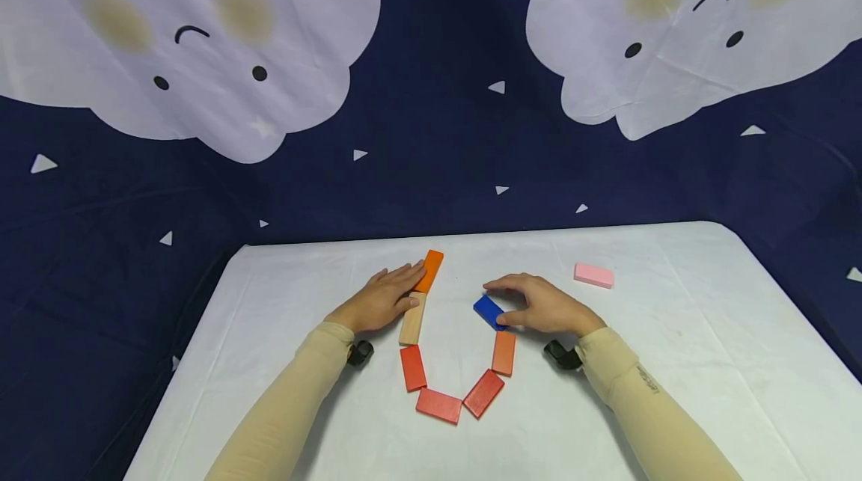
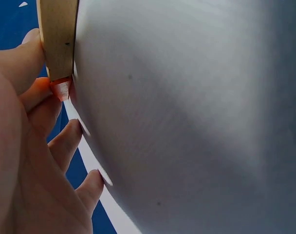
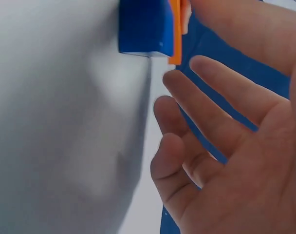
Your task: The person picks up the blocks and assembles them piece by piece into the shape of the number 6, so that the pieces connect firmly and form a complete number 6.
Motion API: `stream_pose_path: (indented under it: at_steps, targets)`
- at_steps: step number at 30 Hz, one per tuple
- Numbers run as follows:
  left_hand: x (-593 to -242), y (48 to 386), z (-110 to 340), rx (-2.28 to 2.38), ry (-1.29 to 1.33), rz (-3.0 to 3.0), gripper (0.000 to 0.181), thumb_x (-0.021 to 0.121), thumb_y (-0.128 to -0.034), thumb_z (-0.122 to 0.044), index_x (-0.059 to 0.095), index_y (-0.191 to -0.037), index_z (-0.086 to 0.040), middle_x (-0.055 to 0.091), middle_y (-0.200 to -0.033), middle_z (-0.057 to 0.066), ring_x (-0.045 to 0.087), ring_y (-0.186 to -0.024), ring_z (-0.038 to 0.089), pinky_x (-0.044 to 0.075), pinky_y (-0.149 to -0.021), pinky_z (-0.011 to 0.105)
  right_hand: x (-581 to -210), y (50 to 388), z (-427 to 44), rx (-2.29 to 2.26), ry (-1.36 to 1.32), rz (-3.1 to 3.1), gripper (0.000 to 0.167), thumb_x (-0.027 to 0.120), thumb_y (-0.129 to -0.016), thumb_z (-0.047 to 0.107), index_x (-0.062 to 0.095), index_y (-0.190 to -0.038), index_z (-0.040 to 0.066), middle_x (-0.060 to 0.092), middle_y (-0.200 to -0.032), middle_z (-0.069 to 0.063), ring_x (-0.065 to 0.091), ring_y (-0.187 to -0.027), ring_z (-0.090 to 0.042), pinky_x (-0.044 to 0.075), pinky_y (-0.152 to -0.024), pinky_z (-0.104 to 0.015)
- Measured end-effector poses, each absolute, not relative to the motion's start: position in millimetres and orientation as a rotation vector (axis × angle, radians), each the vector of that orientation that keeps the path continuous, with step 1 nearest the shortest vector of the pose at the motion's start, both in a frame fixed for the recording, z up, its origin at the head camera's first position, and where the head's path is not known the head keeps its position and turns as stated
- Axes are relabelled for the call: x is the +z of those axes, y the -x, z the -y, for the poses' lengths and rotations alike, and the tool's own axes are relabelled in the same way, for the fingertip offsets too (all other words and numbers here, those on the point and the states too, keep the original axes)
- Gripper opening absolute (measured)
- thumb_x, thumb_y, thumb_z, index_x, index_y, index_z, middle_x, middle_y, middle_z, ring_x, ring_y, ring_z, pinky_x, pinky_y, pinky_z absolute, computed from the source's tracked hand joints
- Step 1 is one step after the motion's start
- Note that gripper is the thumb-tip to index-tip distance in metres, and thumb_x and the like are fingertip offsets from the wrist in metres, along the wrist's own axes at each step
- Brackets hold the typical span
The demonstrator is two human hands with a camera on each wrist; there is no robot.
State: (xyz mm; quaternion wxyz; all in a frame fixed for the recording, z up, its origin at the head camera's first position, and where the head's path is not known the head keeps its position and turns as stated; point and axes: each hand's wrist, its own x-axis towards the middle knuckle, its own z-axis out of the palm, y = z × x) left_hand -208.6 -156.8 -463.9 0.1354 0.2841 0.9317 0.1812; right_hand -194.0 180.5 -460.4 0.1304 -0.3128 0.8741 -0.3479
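Note:
The left hand (image 1: 380,300) lies fairly flat, its fingertips on an orange block (image 1: 433,265) and its thumb on a plain wooden block (image 1: 412,320). In the left wrist view, that thumb touches the wooden block's (image 2: 59,39) side. The right hand (image 1: 547,304) is beside a blue block (image 1: 488,311), its thumb touching the near end while the index finger reaches past the far end. Its other fingers are spread and hold nothing, as the right wrist view shows; the blue block (image 3: 144,29) is partly out of frame there.
A curved row continues through a red block (image 1: 414,368), a light red block (image 1: 438,405), a dark red block (image 1: 483,393) and an orange-red block (image 1: 503,353). One pink block (image 1: 593,275) lies apart at the right. The white table (image 1: 283,279) ends at a dark blue cloth (image 1: 444,197).

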Motion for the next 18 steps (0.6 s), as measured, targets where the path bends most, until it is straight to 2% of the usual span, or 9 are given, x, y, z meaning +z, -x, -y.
stream_pose_path:
  at_steps: [8, 15, 18]
  targets:
    - [-462.7, 208.1, 157.3, 0.541, -0.84, -2.696, 0.063, 0.047, -0.107, -0.039, 0.024, -0.161, -0.016, 0.019, -0.167, -0.002, 0.019, -0.153, 0.023, 0.01, -0.122, 0.054, -458.8, 192.1, -195.9, -1.174, 0.843, -2.608, 0.055, 0.08, -0.088, 0.024, 0.061, -0.137, 0.008, 0.065, -0.132, -0.006, 0.059, -0.11, -0.029, 0.05, -0.085, -0.041]
    - [-463.3, 208.7, 157.4, 0.537, -0.844, -2.696, 0.063, 0.047, -0.1072, -0.039, 0.024, -0.161, -0.016, 0.019, -0.167, -0.002, 0.019, -0.153, 0.023, 0.01, -0.122, 0.054, -453.9, 189.2, -213.8, -1.255, 0.714, -2.663, 0.053, 0.08, -0.088, 0.021, 0.062, -0.137, 0.009, 0.064, -0.133, -0.008, 0.059, -0.114, -0.032, 0.047, -0.09, -0.045]
    - [-463.4, 208.8, 157.5, 0.542, -0.848, -2.696, 0.063, 0.047, -0.1072, -0.039, 0.024, -0.161, -0.016, 0.019, -0.167, -0.001, 0.019, -0.153, 0.023, 0.01, -0.122, 0.055, -455.3, 189.1, -221.9, -1.283, 0.665, -2.706, 0.051, 0.08, -0.089, 0.021, 0.063, -0.135, 0.009, 0.064, -0.133, -0.008, 0.059, -0.114, -0.031, 0.047, -0.089, -0.043]
